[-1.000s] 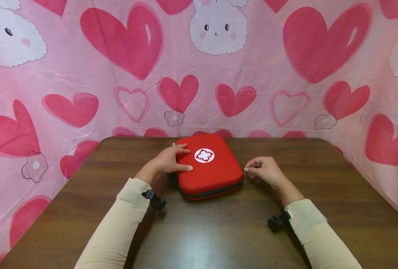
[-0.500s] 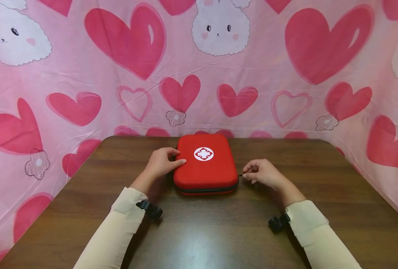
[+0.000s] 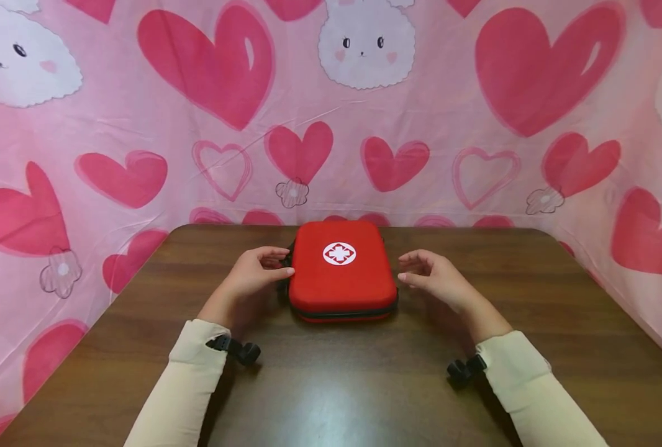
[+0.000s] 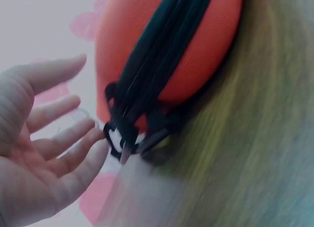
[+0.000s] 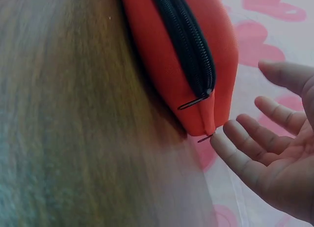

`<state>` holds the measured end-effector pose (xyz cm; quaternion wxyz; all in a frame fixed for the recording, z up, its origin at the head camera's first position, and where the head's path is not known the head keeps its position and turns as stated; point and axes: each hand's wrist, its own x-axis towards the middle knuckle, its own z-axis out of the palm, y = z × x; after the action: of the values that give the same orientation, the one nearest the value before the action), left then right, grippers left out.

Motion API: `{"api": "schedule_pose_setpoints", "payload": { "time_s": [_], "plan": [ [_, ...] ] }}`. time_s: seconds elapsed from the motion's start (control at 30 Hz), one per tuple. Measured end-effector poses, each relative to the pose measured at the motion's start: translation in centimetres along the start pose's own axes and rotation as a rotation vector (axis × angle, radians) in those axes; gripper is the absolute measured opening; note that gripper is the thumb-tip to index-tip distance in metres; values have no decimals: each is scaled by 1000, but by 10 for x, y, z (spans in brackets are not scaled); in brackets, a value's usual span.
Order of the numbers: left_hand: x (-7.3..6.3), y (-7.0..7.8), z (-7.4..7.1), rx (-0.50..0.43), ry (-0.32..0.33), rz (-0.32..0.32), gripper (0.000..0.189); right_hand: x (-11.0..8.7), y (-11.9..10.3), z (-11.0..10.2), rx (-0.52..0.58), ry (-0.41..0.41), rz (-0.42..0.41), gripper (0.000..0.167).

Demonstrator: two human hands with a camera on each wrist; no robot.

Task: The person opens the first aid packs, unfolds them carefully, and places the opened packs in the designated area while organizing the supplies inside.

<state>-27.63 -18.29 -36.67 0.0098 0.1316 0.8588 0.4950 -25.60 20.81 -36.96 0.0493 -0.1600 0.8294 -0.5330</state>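
Note:
A red zippered first-aid case (image 3: 342, 288) with a white round emblem (image 3: 339, 253) lies at the far middle of the table. My left hand (image 3: 255, 271) is beside its left side, fingers relaxed and holding nothing. In the left wrist view, a black strap with a ring (image 4: 122, 136) hangs from the case close to my fingertips. Off the right side is my right hand (image 3: 443, 279), its fingers loosely bent with nothing in them. The right wrist view shows the black zipper (image 5: 189, 45) and a zipper pull (image 5: 194, 101) at its end, apart from my fingers.
The brown wooden table (image 3: 331, 379) reaches back to a pink cloth (image 3: 331, 161) printed with hearts and rabbits. Black wrist cameras are strapped at both sleeves, the left one (image 3: 247, 354) and the right one (image 3: 459, 371).
The case turned to sit squarer to me, then stayed put. My left hand has come off its top leftward. My right hand has let go of the zipper pull and moved slightly up.

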Motion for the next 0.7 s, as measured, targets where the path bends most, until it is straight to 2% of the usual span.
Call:
{"api": "schedule_pose_setpoints", "payload": {
  "time_s": [0.13,0.23,0.43,0.57,0.7],
  "plan": [
    [-2,-9,-8,-61,-87,19,67,-2,-4,4,-47,-9,-17,65],
    [-1,-12,-9,-68,-166,47,77,-3,-4,8,-50,-30,-8,77],
    [-3,-12,-5,-120,-297,79,88,-1,-3,18,-33,-90,0,80],
    [-3,-11,-2,-175,-319,71,86,-2,-2,22,-39,-99,32,75],
    [-4,-8,-1,-183,-296,60,84,-3,-2,23,-46,-94,78,75]
  ]
}}
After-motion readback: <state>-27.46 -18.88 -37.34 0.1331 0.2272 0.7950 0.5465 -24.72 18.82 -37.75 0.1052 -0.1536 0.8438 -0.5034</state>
